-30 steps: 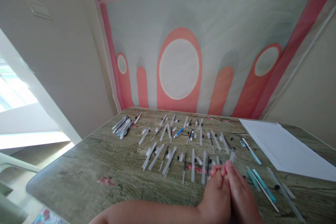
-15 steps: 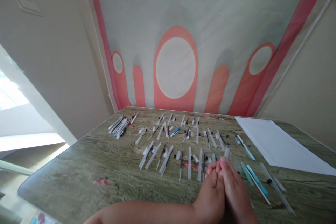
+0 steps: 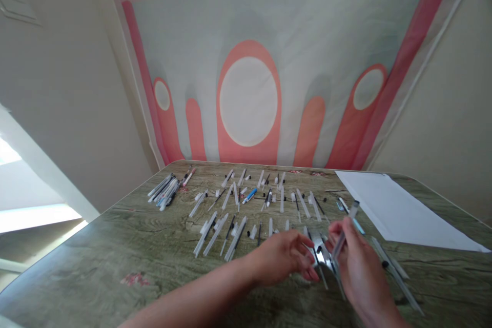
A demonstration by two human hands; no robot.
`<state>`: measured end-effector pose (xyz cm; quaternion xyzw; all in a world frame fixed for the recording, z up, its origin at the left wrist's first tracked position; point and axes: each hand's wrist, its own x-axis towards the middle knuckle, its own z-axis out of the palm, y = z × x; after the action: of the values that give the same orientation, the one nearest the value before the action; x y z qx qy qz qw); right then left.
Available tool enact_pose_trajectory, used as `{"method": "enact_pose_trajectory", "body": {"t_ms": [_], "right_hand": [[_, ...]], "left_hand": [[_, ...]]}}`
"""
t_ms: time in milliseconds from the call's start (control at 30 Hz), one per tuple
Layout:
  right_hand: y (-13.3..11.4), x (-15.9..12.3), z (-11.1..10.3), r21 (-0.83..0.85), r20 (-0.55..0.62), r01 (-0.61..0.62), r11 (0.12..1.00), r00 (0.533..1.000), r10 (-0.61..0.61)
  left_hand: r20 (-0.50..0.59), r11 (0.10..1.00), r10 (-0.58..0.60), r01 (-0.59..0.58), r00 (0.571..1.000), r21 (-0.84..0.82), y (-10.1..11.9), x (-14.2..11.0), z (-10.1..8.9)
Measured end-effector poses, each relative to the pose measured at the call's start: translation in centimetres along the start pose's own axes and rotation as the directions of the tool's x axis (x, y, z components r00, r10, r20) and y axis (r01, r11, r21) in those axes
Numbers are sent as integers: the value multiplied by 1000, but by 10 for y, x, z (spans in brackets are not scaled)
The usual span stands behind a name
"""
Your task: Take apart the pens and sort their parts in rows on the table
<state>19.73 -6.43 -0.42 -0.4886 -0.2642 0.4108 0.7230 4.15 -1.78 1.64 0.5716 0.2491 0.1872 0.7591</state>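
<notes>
In my right hand [image 3: 361, 271] is a translucent pen barrel [image 3: 340, 244], tilted, its dark-tipped upper end rising above my fingers. My left hand [image 3: 286, 259] hovers to its left with fingers apart and no object visible in it. Between the hands lie a thin pen refill [image 3: 321, 269] and some shiny, blurred pieces on the table. Just left of my left hand are refills and pale barrels, partly covered by it. Beyond my hands, loose barrels [image 3: 303, 202], dark refills [image 3: 296, 206] and small caps [image 3: 252, 232] lie in rough rows.
A bundle of pens [image 3: 165, 190] lies at the table's left back. A blue pen [image 3: 249, 196] rests among the parts. White paper [image 3: 400, 210] covers the right back of the wooden table [image 3: 154, 246]. Long clear tubes [image 3: 400, 277] lie right of my right hand.
My hands, pressed together around the barrel before, have come apart. The left moved leftward and opened; the right keeps the barrel. The view has shifted slightly.
</notes>
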Motion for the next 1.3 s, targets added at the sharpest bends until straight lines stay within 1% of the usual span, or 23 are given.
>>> {"method": "enact_pose_trajectory", "body": {"t_ms": [67, 133, 167, 233, 300, 400, 533, 633, 733, 900, 1033, 1100, 1200, 1300], "right_hand": [[-4, 2, -2, 90, -3, -65, 994, 998, 65], [-5, 0, -1, 132, 32, -121, 984, 993, 118], [-5, -2, 1, 129, 59, -141, 982, 989, 134], [-3, -8, 6, 100, 113, -169, 980, 981, 158], [1, -13, 10, 57, 163, -193, 979, 970, 182], [5, -16, 14, -30, 201, -201, 979, 958, 203], [9, -13, 13, -133, 200, -138, 981, 966, 163], [13, -9, 11, -139, 219, -122, 983, 964, 151], [17, -6, 11, -139, 240, -122, 983, 959, 153], [18, -5, 12, -163, 233, -134, 978, 957, 170], [17, -5, 13, -164, 224, -143, 976, 958, 178], [18, -5, 13, -154, 221, -148, 977, 958, 180], [19, -4, 13, -132, 219, -149, 980, 960, 176], [15, -2, 12, -16, 238, -174, 985, 956, 173]], "left_hand": [[-107, 988, 39, -23, 994, 151, 13, 6, -16], [-179, 942, 90, -25, 980, 336, 26, 18, -33], [-204, 892, 116, -12, 972, 451, 32, 27, -41], [-246, 738, 169, 43, 954, 673, 42, 49, -55], [-273, 619, 200, 95, 941, 780, 52, 76, -67], [-304, 506, 217, 160, 928, 848, 65, 124, -78], [-343, 348, 217, 256, 914, 902, 76, 184, -82], [-362, 264, 185, 309, 914, 914, 73, 215, -83], [-384, 205, 132, 354, 914, 912, 67, 233, -85], [-419, 147, 72, 406, 905, 902, 64, 245, -90], [-430, 157, 67, 416, 901, 896, 66, 244, -92], [-426, 185, 83, 406, 901, 895, 69, 240, -89], [-398, 258, 137, 355, 907, 899, 77, 228, -82], [-325, 363, 203, 238, 924, 901, 84, 200, -72]]}}
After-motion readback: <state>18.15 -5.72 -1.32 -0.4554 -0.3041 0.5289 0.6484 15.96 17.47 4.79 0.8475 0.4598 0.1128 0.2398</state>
